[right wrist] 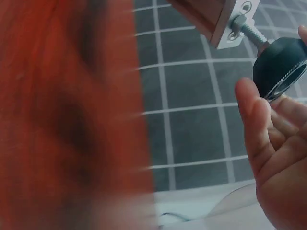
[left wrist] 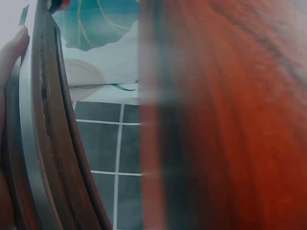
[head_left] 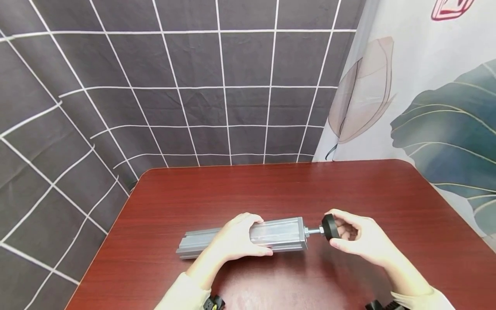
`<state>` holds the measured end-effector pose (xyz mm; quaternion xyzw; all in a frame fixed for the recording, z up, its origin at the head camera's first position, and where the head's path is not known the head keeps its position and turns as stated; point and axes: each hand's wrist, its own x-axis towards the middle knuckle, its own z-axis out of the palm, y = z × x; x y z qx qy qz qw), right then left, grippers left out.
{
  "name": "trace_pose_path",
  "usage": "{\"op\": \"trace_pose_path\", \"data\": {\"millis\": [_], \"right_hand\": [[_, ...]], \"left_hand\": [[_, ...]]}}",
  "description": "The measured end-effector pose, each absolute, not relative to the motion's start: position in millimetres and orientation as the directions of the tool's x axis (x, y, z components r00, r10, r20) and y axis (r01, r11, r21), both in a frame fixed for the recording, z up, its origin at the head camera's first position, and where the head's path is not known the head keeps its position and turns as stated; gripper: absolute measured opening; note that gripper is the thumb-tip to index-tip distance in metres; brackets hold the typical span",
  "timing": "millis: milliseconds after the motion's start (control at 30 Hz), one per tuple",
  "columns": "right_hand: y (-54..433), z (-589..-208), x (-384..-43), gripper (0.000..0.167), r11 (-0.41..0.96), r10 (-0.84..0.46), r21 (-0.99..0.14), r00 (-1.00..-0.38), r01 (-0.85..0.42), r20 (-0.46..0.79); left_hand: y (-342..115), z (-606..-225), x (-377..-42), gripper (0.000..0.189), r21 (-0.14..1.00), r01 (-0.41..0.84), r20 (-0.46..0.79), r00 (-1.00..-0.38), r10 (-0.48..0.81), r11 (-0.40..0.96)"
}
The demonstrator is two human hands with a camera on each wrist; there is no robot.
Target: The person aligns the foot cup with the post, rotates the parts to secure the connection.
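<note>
A long grey aluminium profile [head_left: 280,232] lies across the middle of the head view, and my left hand [head_left: 240,239] grips it around its middle. From the profile's right end plate sticks a threaded bolt [head_left: 314,231] with nuts, ending in a round black levelling foot [head_left: 330,227]. My right hand [head_left: 358,237] pinches this foot between thumb and fingers. In the right wrist view the black foot [right wrist: 278,64] shows its ridged rim, and the bolt [right wrist: 253,33] runs into the end plate. The left wrist view shows the profile's grooved side [left wrist: 53,120] close up.
The reddish-brown table [head_left: 232,189] extends under both hands, with rounded far corners. Behind it hangs a dark grey curtain with a white grid [head_left: 248,107]. A white leaf-patterned curtain [head_left: 426,107] hangs at the right. Wrist-worn devices [head_left: 214,302] show at the lower edge.
</note>
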<state>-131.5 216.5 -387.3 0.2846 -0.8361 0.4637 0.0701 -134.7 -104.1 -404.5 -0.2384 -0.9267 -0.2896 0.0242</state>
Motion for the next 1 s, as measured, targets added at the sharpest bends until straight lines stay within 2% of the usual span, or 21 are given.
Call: {"op": "trace_pose_path", "data": {"millis": [433, 800, 1000], "right_hand": [[230, -439, -155, 0.060, 0.320, -0.481, -0.691, -0.739, -0.648, 0.471], [235, -456, -160, 0.056, 0.311, -0.516, -0.776, -0.783, -0.549, 0.347], [237, -461, -162, 0.057, 0.356, -0.531, -0.777, -0.797, -0.519, 0.288]], "left_hand": [[-99, -422, -141, 0.065, 0.415, 0.479, 0.180, -0.877, 0.446, 0.773], [-99, -435, -145, 0.061, 0.387, 0.505, 0.185, -0.862, 0.472, 0.772], [-98, -439, -147, 0.060, 0.376, 0.528, 0.200, -0.849, 0.490, 0.762]]}}
